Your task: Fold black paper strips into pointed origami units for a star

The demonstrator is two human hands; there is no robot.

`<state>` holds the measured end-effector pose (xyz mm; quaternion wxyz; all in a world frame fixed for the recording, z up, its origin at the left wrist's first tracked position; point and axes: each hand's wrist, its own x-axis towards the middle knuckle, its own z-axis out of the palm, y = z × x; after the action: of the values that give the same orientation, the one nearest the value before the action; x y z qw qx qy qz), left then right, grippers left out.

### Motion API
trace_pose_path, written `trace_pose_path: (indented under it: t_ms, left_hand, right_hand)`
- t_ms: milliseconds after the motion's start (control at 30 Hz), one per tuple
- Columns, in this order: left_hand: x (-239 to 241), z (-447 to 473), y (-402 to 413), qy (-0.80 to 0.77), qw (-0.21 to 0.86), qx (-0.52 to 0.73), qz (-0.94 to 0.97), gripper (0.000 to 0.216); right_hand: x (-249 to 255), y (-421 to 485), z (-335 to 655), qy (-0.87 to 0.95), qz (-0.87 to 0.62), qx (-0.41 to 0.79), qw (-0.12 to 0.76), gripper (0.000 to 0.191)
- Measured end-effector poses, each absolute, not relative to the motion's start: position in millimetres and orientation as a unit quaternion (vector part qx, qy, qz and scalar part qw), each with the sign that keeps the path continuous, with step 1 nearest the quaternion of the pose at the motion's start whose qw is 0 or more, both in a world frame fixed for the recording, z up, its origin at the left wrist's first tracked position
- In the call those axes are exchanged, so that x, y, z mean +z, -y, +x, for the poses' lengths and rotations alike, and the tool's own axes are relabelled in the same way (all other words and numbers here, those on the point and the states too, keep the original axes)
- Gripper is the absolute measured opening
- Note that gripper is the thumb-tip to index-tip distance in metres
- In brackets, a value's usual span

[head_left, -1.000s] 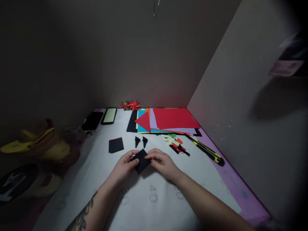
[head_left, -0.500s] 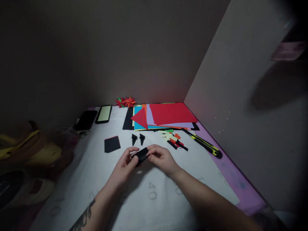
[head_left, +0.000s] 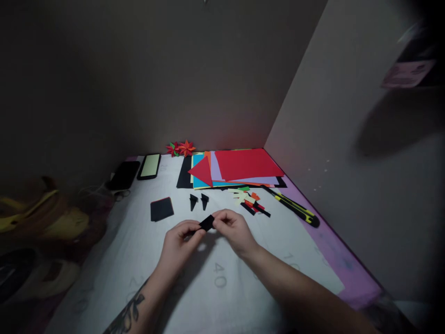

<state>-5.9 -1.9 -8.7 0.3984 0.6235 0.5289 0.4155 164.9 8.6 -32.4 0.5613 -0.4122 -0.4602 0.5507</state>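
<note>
Between my two hands, above the white-covered table (head_left: 243,297), is a small folded piece of black paper (head_left: 207,223). My left hand (head_left: 182,239) pinches its left end between thumb and fingers. At the right end my right hand (head_left: 234,229) grips it with thumb and forefinger. Just beyond the hands lie two small folded black paper pieces (head_left: 193,202), (head_left: 204,201), each pointed. To their left sits a stack of black paper squares (head_left: 162,209) with a thin red edge showing.
Coloured paper sheets (head_left: 248,164) lie at the back, beside two folded paper stars (head_left: 187,148). Paper scraps (head_left: 249,199) and a yellow-black utility knife (head_left: 295,208) are on the right. Two phones (head_left: 150,166), (head_left: 124,175) rest back left. Walls stand behind and right.
The black paper now shows smaller and narrower between my fingers. My left hand has shifted its grip, with its fingers more curled over the left end. My right hand has barely moved.
</note>
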Motion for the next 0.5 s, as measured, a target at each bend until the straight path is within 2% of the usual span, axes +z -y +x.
trace_pose_path:
  t_ms: [500]
  left_hand:
    - [-9.3, -1.9, 6.1, -0.558, 0.367, 0.419, 0.615, 0.018]
  right_hand:
    - [-31.1, -3.3, 161.3, 0.457, -0.454, 0.488, 0.589, 0.011]
